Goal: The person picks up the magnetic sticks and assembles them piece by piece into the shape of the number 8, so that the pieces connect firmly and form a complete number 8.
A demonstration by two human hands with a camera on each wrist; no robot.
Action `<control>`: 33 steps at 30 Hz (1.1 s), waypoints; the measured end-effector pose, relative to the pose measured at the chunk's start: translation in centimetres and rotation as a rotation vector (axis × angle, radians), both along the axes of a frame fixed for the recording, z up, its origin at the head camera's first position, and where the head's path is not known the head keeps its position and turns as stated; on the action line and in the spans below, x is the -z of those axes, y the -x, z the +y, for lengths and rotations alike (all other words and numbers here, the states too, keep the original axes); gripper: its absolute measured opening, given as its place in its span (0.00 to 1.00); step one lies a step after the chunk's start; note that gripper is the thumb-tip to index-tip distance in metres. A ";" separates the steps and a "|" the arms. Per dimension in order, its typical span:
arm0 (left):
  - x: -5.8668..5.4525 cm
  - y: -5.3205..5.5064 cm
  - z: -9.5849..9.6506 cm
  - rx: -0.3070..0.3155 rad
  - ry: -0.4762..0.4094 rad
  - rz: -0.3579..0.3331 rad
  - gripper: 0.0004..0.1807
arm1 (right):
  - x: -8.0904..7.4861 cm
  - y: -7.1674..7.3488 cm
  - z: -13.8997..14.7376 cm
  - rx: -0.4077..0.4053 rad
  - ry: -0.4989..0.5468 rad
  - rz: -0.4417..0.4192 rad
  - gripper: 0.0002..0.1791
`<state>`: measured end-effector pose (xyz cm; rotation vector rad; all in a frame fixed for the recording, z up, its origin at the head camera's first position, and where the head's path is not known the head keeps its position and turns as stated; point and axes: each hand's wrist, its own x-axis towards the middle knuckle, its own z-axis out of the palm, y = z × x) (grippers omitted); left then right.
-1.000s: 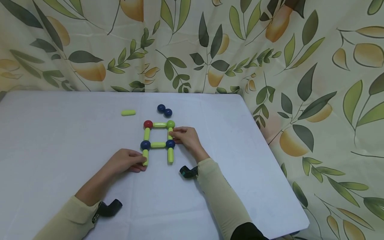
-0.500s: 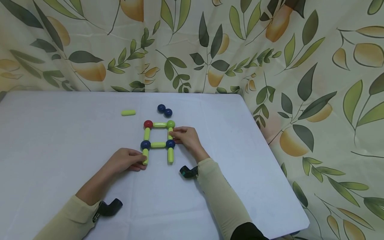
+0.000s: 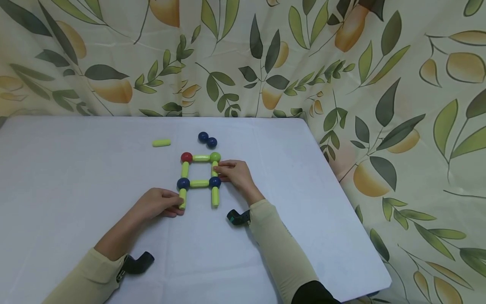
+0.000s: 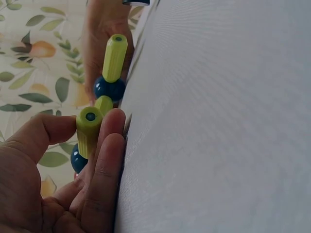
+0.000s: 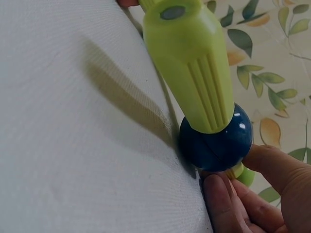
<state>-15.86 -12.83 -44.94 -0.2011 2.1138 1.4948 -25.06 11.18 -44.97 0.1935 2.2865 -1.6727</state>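
Note:
A square of lime magnetic sticks and balls lies on the white table. A red ball and a green ball form its far corners. Its near corners are a left blue ball and a right blue ball. From each blue ball a stick points toward me. My left hand pinches the near left stick between thumb and fingers. With thumb and fingers, my right hand pinches the square's right-side stick, partly hidden by them. The near right stick is untouched.
Beyond the square, two loose blue balls touch each other. A loose lime stick lies to their left. The white table ends at a patterned curtain behind and to the right. Black wrist cameras jut from both sleeves.
Over the last second my left hand and the near left stick shift very slightly away from me. My right hand stays in place on its stick.

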 end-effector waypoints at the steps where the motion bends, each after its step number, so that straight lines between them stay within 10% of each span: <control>1: 0.0 0.0 0.0 -0.001 -0.002 0.000 0.23 | 0.0 0.0 0.0 -0.001 -0.002 0.001 0.20; 33: 0.1 -0.3 0.5 0.016 0.043 0.085 0.23 | -1.2 0.2 1.0 -0.025 -0.079 -0.037 0.19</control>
